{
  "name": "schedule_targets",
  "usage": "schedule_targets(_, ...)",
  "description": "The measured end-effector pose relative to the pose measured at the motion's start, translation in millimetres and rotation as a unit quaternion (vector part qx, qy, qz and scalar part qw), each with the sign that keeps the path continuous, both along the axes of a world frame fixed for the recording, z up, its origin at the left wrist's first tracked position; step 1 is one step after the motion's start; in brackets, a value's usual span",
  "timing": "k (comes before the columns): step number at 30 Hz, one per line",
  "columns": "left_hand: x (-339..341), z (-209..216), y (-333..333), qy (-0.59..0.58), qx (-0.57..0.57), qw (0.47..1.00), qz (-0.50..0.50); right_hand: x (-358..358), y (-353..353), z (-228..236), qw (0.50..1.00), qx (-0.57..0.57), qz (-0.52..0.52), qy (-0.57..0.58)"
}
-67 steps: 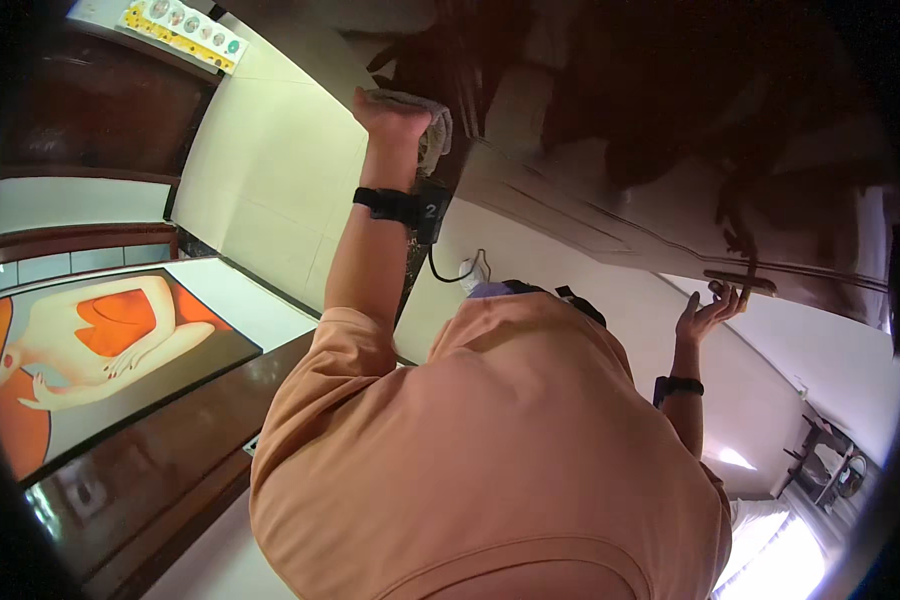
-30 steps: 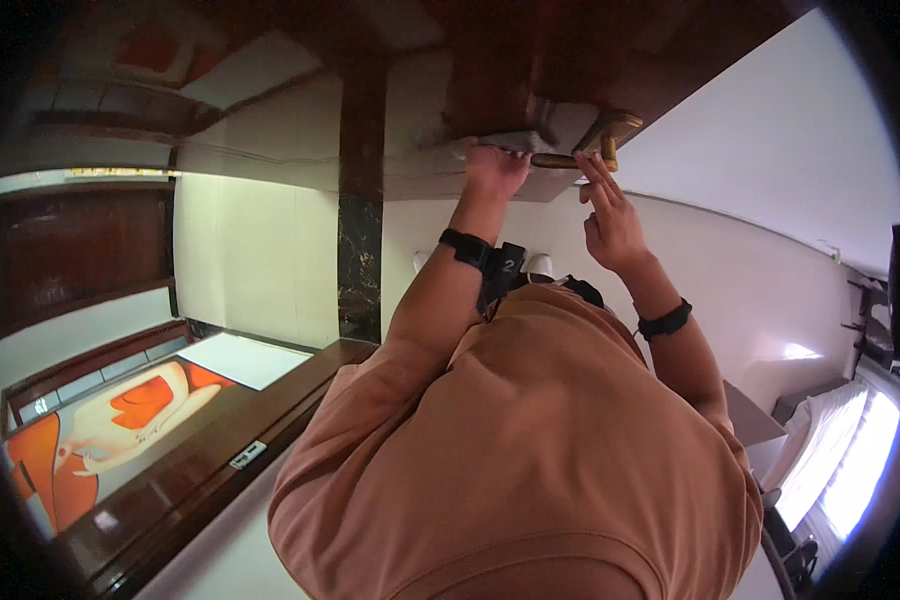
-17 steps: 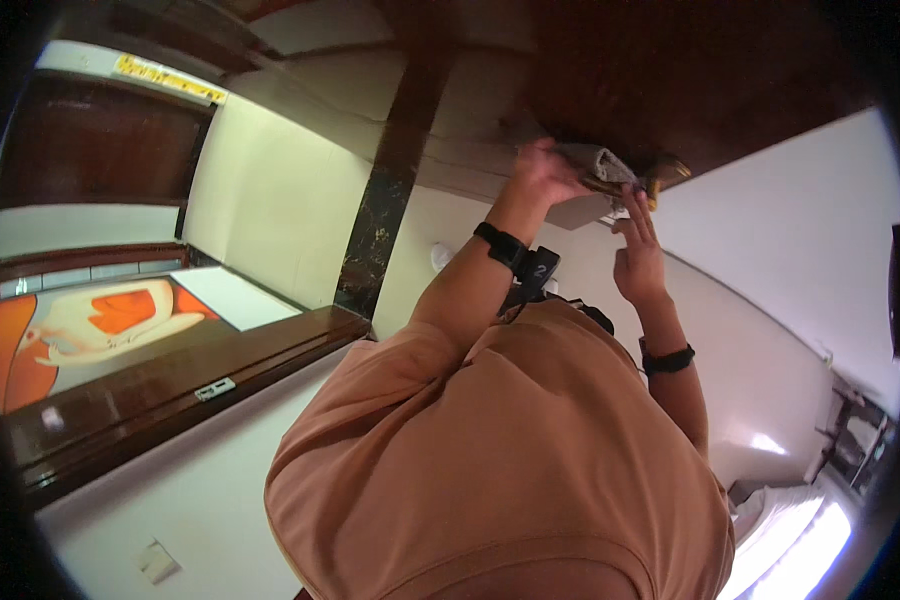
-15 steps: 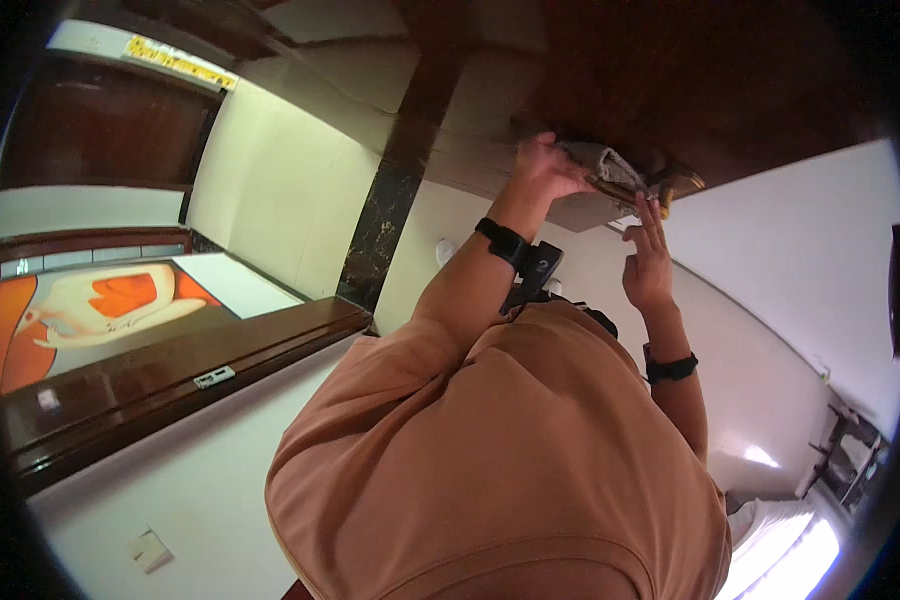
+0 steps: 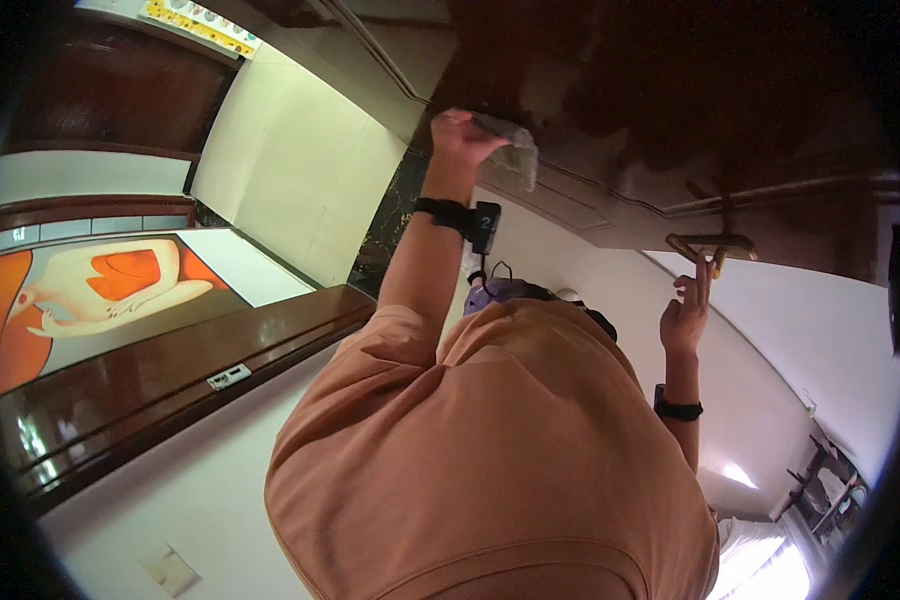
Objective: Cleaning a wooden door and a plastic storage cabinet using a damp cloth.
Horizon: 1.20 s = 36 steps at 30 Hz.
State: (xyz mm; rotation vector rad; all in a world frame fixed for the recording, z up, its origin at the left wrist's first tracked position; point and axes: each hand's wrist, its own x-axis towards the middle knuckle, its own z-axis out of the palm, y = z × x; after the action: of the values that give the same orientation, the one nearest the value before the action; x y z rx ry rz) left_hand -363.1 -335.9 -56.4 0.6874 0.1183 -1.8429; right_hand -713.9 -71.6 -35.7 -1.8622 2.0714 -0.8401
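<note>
mark: single pale digit (image 5: 486, 223) | on: black wrist-worn box (image 5: 488, 238)

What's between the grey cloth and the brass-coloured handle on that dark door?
Only the glossy dark door itself, with moulded lines and reflections; the head view shows no separate object between the grey cloth and the handle.

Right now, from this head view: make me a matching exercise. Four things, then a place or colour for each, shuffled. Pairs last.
Things
1. cloth
2. handle
3. painting
4. shirt

Places or colours
A. plain tan, filling the lower middle of the view
B. nearest the right hand
C. at the left of the view, with orange patches
D. at the left hand, up by the dark door

Pairs: 1-D, 2-B, 3-C, 4-A
</note>
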Motion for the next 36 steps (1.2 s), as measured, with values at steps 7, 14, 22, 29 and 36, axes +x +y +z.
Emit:
schedule_targets(7,92,-40,-47,-0.052,-0.013,0.998,0.042,15,-3,3,0.989,-0.027,-0.042,0.137)
schedule_targets(14,136,-77,-68,-0.100,-0.026,0.994,0.046,23,-5,3,0.988,0.007,-0.096,0.117)
schedule_targets(22,131,-150,-71,-0.212,-0.065,0.974,0.040,20,3,5,0.986,0.045,-0.111,0.119)
schedule_targets(29,53,-229,-16,-0.732,-0.387,0.543,-0.137,5,-1,20,0.993,0.067,-0.019,0.090)
schedule_targets(36,-132,-212,61,-0.111,-0.010,0.984,-0.136,-13,-1,22,0.983,0.086,0.096,0.129)
